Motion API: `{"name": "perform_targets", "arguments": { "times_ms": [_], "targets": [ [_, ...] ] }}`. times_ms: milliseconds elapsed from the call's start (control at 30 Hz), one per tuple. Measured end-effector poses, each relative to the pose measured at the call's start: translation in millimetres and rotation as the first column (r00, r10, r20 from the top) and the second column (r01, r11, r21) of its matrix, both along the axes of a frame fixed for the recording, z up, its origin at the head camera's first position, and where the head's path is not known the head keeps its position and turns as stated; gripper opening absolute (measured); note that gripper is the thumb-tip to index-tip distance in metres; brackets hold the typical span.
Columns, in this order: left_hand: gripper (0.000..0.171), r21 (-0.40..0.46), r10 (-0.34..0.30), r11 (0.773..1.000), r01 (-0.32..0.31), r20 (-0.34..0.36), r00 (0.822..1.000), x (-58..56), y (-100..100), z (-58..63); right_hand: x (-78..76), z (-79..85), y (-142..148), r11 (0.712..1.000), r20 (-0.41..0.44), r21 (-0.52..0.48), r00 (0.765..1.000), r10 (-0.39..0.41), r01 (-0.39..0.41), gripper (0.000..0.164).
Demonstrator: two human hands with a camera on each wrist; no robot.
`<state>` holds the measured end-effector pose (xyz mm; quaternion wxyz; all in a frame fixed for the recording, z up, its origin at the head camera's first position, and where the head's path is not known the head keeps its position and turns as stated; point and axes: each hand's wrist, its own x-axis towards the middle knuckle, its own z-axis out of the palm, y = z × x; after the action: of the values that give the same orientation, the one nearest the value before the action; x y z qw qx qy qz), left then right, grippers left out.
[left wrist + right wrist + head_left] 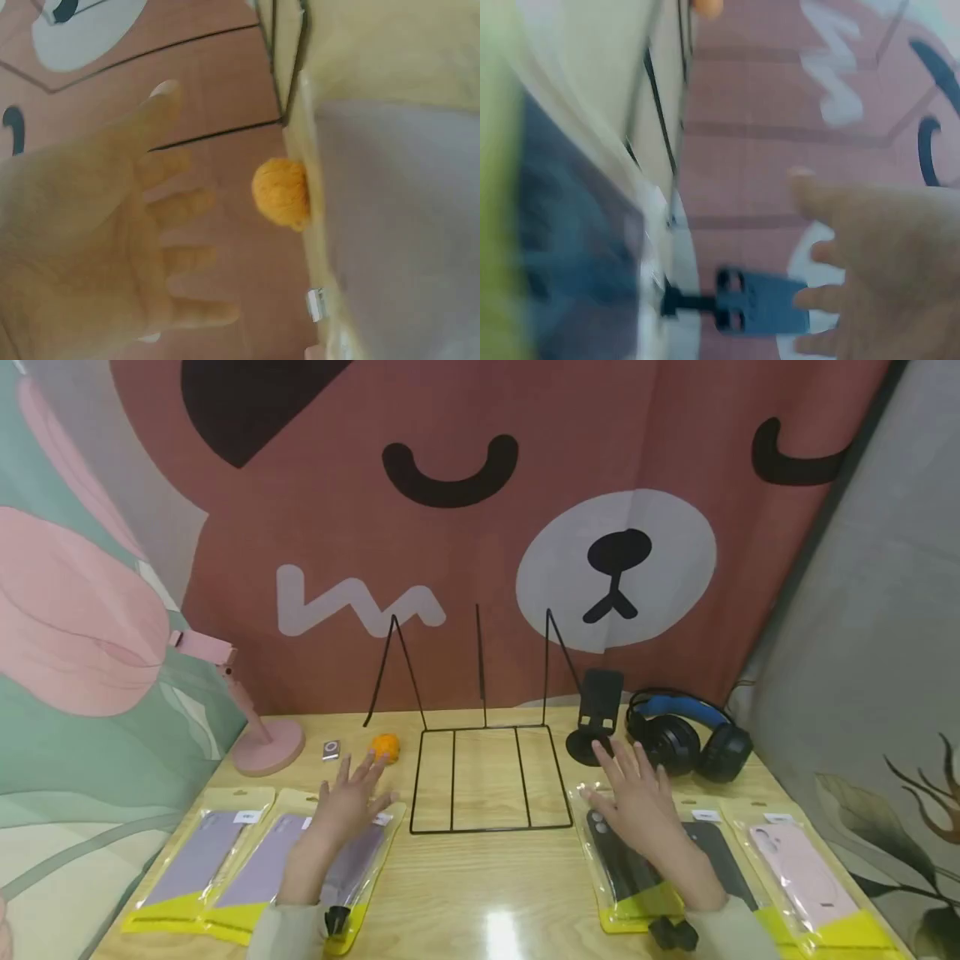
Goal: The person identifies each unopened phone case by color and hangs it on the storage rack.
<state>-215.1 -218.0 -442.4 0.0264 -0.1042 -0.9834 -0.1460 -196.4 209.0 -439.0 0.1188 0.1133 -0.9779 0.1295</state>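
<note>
My left hand (343, 814), fingers spread and holding nothing, hovers over the packaged purple phone cases (197, 853) at the left. Just past its fingertips sits an orange ball (386, 748), also seen in the left wrist view as a textured ball (281, 193). On the other side, my right hand (643, 806) is spread above a packaged black phone case (621, 864), partly covering it. Its fingers are near the base of a black phone stand (601, 693); nothing is in that hand. Between the hands stands a black wire rack (491, 832).
Blue-and-black headphones (671, 743) lie at the back right. A packaged pink case (806, 872) is near the right edge. At the back left are a pink stand (267, 750) and a small silver device (331, 750). A bear-printed curtain (465, 543) hangs behind the table.
</note>
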Motion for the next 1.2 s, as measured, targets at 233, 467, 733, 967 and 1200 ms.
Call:
{"name": "perform_targets", "arguments": {
  "times_ms": [233,467,733,967,1200],
  "targets": [
    [0.073,0.092,-0.149,0.986,0.139,0.102,0.984,7.2,8,-22.0,47.6,-24.4,0,0.993,0.210,0.066,0.972,-0.107,0.095,0.088],
    [0.069,0.144,-0.190,0.975,0.167,0.165,0.968,10.4,19,-33.2,56.5,-33.2,5,0.962,0.387,0.132,0.881,-0.271,0.238,0.114],
    [0.058,0.092,-0.194,0.979,0.182,0.143,0.971,5.7,27,-33.4,51.7,-30.9,7,0.973,0.379,0.107,0.896,-0.230,0.205,0.100],
    [0.057,0.105,-0.184,0.980,0.171,0.126,0.975,3.0,28,-35.3,43.0,-33.5,20,0.968,0.463,-0.131,0.876,-0.133,0.216,0.103],
    [0.056,0.119,-0.173,0.980,0.161,0.104,0.979,1.0,27,-36.6,45.5,-15.0,32,0.918,0.396,-0.387,0.915,0.075,0.092,0.045]
  ]
}}
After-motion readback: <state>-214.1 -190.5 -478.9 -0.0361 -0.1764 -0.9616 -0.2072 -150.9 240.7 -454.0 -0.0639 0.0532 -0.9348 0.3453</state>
